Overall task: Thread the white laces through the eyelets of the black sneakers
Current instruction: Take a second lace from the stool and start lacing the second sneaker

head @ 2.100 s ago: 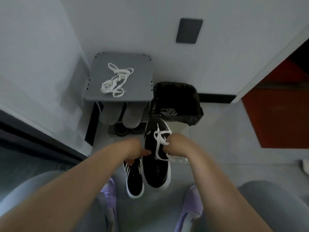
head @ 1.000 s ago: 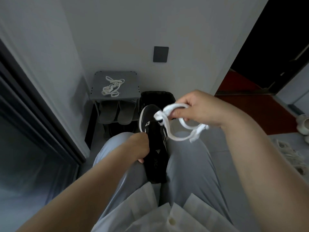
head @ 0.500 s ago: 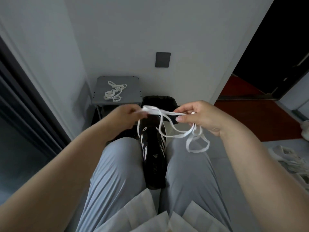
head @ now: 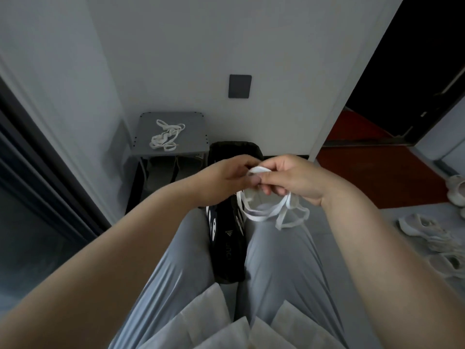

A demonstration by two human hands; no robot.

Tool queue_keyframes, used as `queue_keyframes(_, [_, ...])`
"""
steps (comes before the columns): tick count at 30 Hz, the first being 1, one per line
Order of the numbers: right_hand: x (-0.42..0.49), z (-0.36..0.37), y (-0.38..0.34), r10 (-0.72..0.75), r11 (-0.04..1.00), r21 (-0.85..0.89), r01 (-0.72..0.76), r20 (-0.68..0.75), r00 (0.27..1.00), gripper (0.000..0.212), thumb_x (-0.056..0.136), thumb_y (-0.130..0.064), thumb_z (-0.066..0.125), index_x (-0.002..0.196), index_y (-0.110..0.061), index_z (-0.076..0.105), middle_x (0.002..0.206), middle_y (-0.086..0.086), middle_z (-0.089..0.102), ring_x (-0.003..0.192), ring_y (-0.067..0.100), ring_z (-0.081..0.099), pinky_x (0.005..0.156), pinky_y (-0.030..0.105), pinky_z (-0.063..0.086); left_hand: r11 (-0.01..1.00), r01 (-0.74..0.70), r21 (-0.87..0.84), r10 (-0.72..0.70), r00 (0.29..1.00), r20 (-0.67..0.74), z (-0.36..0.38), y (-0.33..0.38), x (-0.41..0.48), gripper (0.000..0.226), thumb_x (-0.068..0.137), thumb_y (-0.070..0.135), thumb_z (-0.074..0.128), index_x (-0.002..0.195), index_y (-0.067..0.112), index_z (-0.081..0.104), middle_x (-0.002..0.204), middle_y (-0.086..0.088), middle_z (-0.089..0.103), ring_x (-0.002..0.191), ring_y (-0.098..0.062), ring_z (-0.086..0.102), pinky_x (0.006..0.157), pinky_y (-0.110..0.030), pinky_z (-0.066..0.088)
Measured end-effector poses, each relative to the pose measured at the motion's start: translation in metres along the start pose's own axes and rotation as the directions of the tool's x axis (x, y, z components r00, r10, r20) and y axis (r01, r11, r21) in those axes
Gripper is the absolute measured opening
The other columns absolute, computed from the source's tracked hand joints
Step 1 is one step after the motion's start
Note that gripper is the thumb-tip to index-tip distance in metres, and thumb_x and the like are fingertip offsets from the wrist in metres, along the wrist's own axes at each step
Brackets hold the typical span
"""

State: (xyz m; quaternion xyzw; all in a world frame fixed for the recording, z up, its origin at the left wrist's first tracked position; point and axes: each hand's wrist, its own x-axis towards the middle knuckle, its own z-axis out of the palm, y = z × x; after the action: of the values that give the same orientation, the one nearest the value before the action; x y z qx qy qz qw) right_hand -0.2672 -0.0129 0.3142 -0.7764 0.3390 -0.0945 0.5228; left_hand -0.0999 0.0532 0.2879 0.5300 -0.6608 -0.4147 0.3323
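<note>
A black sneaker (head: 227,244) with white side stripes lies wedged between my thighs, toe pointing away; its front is hidden behind my hands. Above it, my left hand (head: 222,176) and my right hand (head: 297,178) meet fingertip to fingertip, both pinching a white lace (head: 266,210). The lace hangs in loose loops below my right hand. A second white lace (head: 166,138) lies bunched on top of a grey shoe rack (head: 191,144) by the wall.
A black bin (head: 235,151) stands right of the rack, against the white wall. Grey slippers (head: 163,170) sit on the rack's lower shelf. White shoes (head: 432,235) lie on the floor at right, near a red floor area (head: 377,172). A dark glass door (head: 30,210) runs along the left.
I lifted the sneaker from the floor onto my lap and took the lace off it. Since half a second ago my hands have come together, closing the stretched span of lace.
</note>
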Motion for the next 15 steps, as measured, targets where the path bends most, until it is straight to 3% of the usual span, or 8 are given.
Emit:
queue_keyframes(1, [0.0, -0.003, 0.0, -0.006, 1.0, 0.0, 0.006, -0.014, 1.0, 0.011, 0.09, -0.013, 0.059, 0.088, -0.007, 0.067, 0.058, -0.005, 0.056, 0.045, 0.003, 0.037, 0.048, 0.013, 0.031, 0.998, 0.028, 0.05, -0.028, 1.0, -0.013, -0.003, 0.007, 0.0, 0.013, 0.091, 0.026, 0.055, 0.1, 0.018, 0.059, 0.08, 0.001, 0.061, 0.072, -0.009, 0.057, 0.069, -0.022, 0.045])
queue_keyframes(3, [-0.002, -0.011, 0.003, 0.008, 1.0, 0.012, -0.008, -0.046, 0.999, 0.015, 0.088, -0.014, 0.061, 0.097, -0.004, 0.068, 0.057, -0.008, 0.055, 0.048, 0.002, 0.04, 0.049, 0.011, 0.032, 0.978, 0.097, 0.183, -0.072, 0.988, -0.135, -0.015, 0.008, 0.001, 0.019, 0.092, 0.03, 0.054, 0.08, 0.018, 0.063, 0.06, 0.002, 0.049, 0.052, -0.007, 0.044, 0.051, -0.022, 0.035])
queue_keyframes(4, [-0.004, -0.015, 0.007, 0.024, 0.999, 0.023, -0.023, -0.066, 0.998, 0.015, 0.087, -0.015, 0.062, 0.098, -0.006, 0.068, 0.057, -0.009, 0.055, 0.05, 0.001, 0.042, 0.049, 0.01, 0.033, 0.974, 0.129, 0.186, -0.087, 0.972, -0.22, -0.022, 0.006, 0.001, 0.023, 0.092, 0.031, 0.053, 0.075, 0.02, 0.063, 0.056, 0.002, 0.044, 0.048, -0.008, 0.039, 0.047, -0.022, 0.032])
queue_keyframes(6, [-0.007, -0.019, 0.017, 0.052, 0.997, 0.061, -0.046, -0.106, 0.993, 0.012, 0.088, -0.013, 0.061, 0.097, -0.01, 0.069, 0.055, -0.013, 0.053, 0.052, 0.0, 0.043, 0.051, 0.011, 0.034, 0.985, 0.169, 0.034, -0.141, 0.9, -0.413, -0.036, -0.002, 0.002, 0.029, 0.094, 0.03, 0.049, 0.07, 0.02, 0.059, 0.055, 0.001, 0.038, 0.047, -0.011, 0.034, 0.044, -0.02, 0.031])
queue_keyframes(10, [-0.014, -0.022, 0.04, 0.115, 0.959, 0.272, -0.073, -0.142, 0.983, 0.015, 0.091, -0.009, 0.054, 0.094, -0.009, 0.068, 0.053, -0.007, 0.047, 0.052, 0.005, 0.043, 0.052, 0.014, 0.037, 0.943, 0.143, -0.299, -0.316, 0.657, -0.684, -0.055, -0.029, 0.002, 0.028, 0.095, 0.025, 0.046, 0.069, 0.02, 0.054, 0.064, 0.003, 0.045, 0.056, -0.01, 0.038, 0.054, -0.023, 0.036])
queue_keyframes(15, [-0.016, -0.025, 0.054, 0.212, 0.906, 0.417, -0.073, -0.299, 0.93, 0.015, 0.093, -0.008, 0.052, 0.091, -0.009, 0.067, 0.068, -0.001, 0.061, 0.063, 0.008, 0.052, 0.053, 0.013, 0.044, 0.84, -0.024, -0.543, -0.506, 0.328, -0.798, -0.065, -0.051, -0.003, 0.028, 0.092, 0.014, 0.04, 0.065, 0.018, 0.047, 0.059, 0.0, 0.042, 0.047, -0.012, 0.033, 0.039, -0.021, 0.026])
